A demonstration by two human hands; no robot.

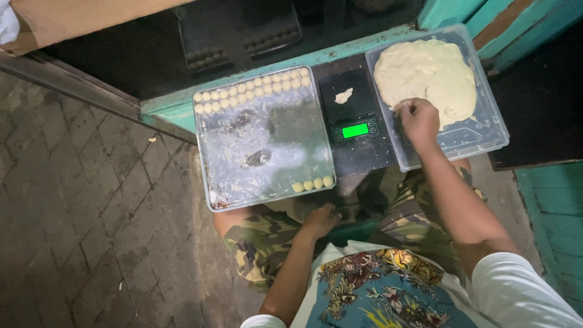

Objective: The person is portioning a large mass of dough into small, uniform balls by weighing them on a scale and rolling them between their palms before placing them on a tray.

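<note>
My right hand pinches at the near edge of a large pale dough mass lying in a clear plastic tub at the right. My left hand rests near my knee below the ledge, fingers curled, holding nothing that I can see. Between the tub and a clear tray stands a small black digital scale with a lit green display and a small piece of dough on its platform. The floured clear tray at the left holds rows of small dough balls along its far edge and a few balls at its near right corner.
Tray, scale and tub sit on a teal-painted ledge. Behind it is a dark recess with black trays. Grey paving bricks cover the ground at the left. A teal wall stands at the right. My knees in camouflage shorts are under the ledge.
</note>
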